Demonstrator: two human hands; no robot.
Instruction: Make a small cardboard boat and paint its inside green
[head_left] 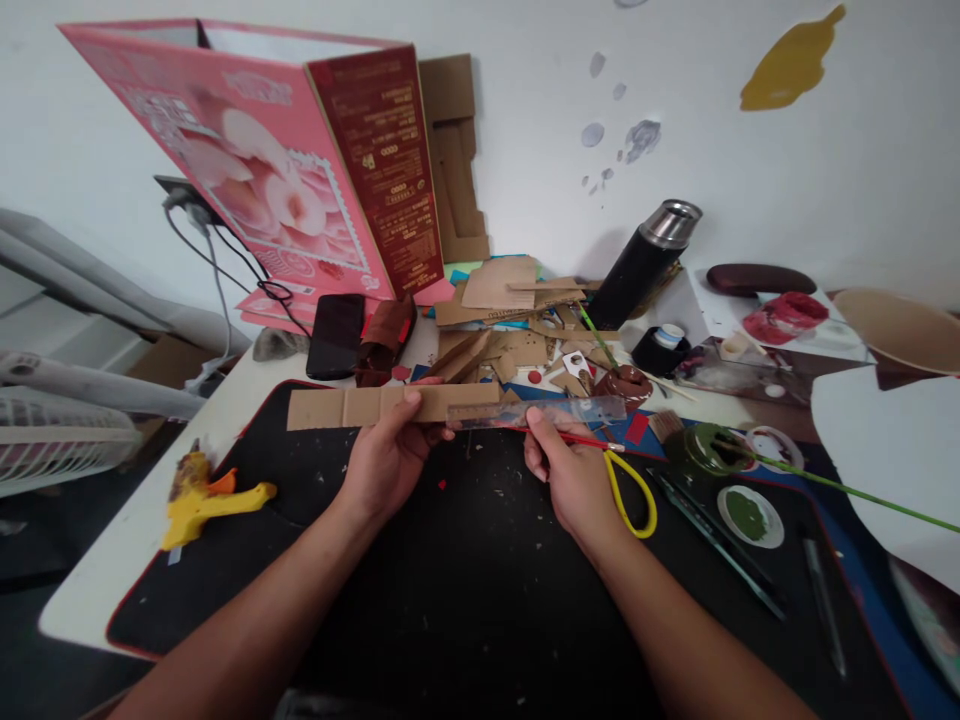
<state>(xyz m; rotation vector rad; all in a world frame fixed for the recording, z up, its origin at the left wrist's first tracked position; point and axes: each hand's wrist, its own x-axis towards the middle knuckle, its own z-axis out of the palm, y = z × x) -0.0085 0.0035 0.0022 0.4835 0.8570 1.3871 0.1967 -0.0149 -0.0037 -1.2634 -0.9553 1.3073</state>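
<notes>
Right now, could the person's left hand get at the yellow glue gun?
Probably yes, but the left hand would likely need to let go of the cardboard strip first. The yellow glue gun lies off to its left, with nothing seen standing between them.

The strip [360,407] at centre is matt cardboard, the ruler [581,410] glossy clear plastic; at two o'clock, a flask [634,265] with shiny metal cap [671,222]; at eight, a plastic glue gun [196,505]; at six, a matt mat [480,590].
</notes>
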